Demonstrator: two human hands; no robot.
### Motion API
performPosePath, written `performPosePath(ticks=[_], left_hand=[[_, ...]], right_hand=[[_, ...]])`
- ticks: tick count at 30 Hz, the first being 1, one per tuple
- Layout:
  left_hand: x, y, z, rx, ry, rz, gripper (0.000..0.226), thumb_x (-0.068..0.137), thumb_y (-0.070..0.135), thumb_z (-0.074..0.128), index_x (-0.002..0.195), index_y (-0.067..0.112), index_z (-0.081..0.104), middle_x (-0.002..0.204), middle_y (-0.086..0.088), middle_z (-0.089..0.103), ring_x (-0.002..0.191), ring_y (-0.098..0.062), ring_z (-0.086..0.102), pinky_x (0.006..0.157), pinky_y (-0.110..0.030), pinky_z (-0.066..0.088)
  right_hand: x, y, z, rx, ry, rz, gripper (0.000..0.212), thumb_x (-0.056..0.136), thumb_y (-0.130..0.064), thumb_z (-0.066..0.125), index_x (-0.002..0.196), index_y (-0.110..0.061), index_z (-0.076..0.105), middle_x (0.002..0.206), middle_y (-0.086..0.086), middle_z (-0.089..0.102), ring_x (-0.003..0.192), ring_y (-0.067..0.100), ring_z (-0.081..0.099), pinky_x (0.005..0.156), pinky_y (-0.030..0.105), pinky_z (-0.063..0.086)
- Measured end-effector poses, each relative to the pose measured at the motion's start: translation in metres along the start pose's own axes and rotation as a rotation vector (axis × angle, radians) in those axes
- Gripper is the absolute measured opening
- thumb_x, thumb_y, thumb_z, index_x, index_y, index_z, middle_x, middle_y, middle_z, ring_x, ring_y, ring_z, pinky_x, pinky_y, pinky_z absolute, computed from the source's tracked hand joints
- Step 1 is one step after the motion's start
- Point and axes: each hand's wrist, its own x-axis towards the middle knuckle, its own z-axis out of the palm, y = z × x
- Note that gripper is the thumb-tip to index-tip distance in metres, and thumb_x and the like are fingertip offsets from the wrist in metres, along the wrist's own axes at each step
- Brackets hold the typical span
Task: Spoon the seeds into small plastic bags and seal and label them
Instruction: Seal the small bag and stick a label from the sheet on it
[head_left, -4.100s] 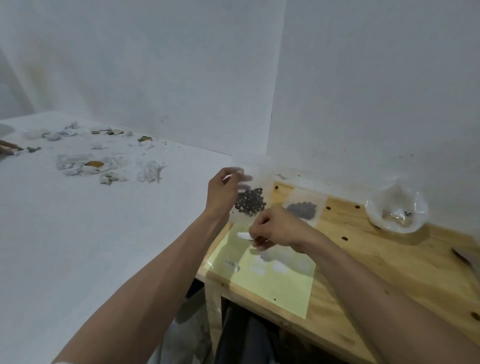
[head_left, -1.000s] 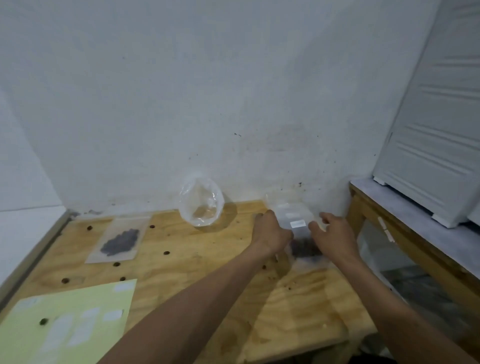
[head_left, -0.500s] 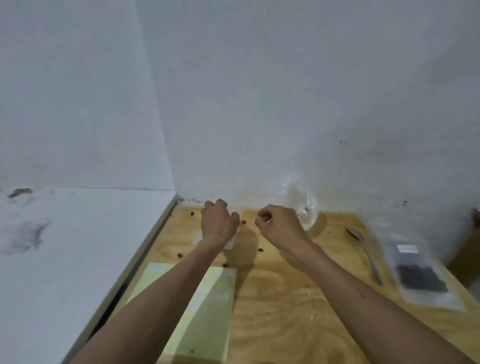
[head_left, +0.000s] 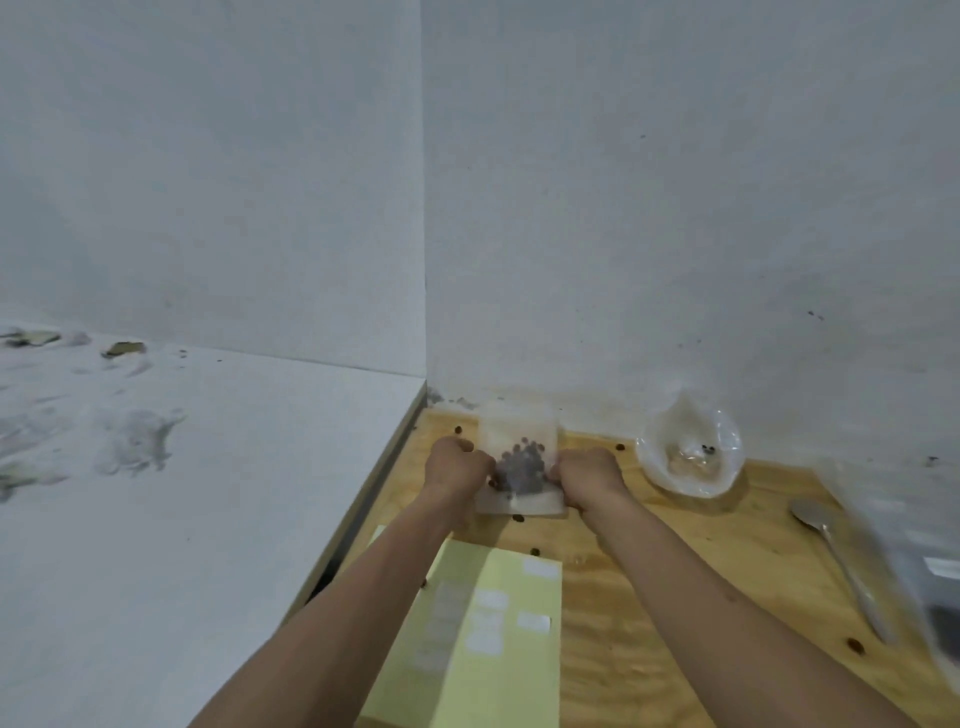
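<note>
Head view: gripping a small clear plastic bag (head_left: 519, 467) by both side edges, at the worktop's (head_left: 649, 597) far left corner, close to the wall.

Left hand (head_left: 454, 467): fingers curled into a near fist, pinching the bag's left edge; knuckles facing the camera.

Right hand (head_left: 589, 473): fingers likewise curled tight, pinching the bag's right edge. Fingertips of both hands hidden behind the knuckles; exact finger placement not discernible.

Bag: standing roughly upright between the two hands, lower edge touching or just above the wood, cannot tell which. Holding a cluster of dark round seeds (head_left: 522, 465) in its middle portion; upper part blurred, so seal condition not discernible.

Lying near the worktop's front left edge, under the left forearm: a pale yellow label sheet (head_left: 498, 649) carrying several white stickers.

Sitting toward the far edge, right of the hands and well apart from them: a crumpled clear plastic bag (head_left: 688, 457), open, showing a few dark specks and brownish matter inside.

Lying toward the right edge: a metal spoon (head_left: 841, 561), bowl pointing to the wall, handle running toward the front. Just beside the spoon, at the extreme right edge: another filled bag (head_left: 935, 597), blurred, bearing a white label.

Scattered across the wood: several loose dark seeds (head_left: 535, 551).
</note>
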Motion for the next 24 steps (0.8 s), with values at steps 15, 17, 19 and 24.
performPosePath(ticks=[15,17,19,24], left_hand=[[-0.034,0.01,-0.09,-0.47,0.184,0.462,0.005,0.099,0.015,0.065,0.097,0.013,0.068,0.082,-0.009,0.075,0.079,-0.02,0.073,0.084,-0.041,0.058],[-0.042,0.007,-0.106,-0.462,0.248,0.465,0.005,0.1,0.014,0.063,0.098,0.012,0.067,0.083,-0.01,0.074,0.074,-0.016,0.071,0.073,-0.034,0.057],[-0.049,0.001,-0.115,-0.462,0.288,0.451,0.005,0.101,0.015,0.062,0.102,0.011,0.065,0.088,-0.009,0.076,0.071,-0.015,0.071,0.067,-0.027,0.055],[-0.069,-0.022,-0.122,-0.456,0.344,0.436,0.009,0.101,0.014,0.06,0.105,0.009,0.065,0.088,-0.007,0.077,0.07,-0.015,0.072,0.068,-0.024,0.055]], right_hand=[[-0.092,-0.029,0.018,-0.208,-0.199,-0.523,0.012,0.089,-0.025,0.076,0.098,-0.02,0.071,0.096,-0.005,0.069,0.088,0.012,0.065,0.073,0.026,0.051],[-0.115,-0.028,0.031,-0.395,-0.397,-0.596,0.006,0.089,-0.023,0.075,0.087,-0.017,0.076,0.085,0.001,0.074,0.076,0.013,0.067,0.064,0.025,0.052],[-0.134,-0.026,0.044,-0.575,-0.572,-0.62,0.014,0.088,-0.026,0.075,0.084,-0.013,0.079,0.081,0.008,0.077,0.071,0.018,0.071,0.061,0.026,0.055],[-0.167,-0.014,0.068,-0.877,-0.746,-0.539,0.042,0.085,-0.045,0.077,0.087,-0.003,0.078,0.082,0.01,0.079,0.08,0.025,0.076,0.073,0.033,0.064]])
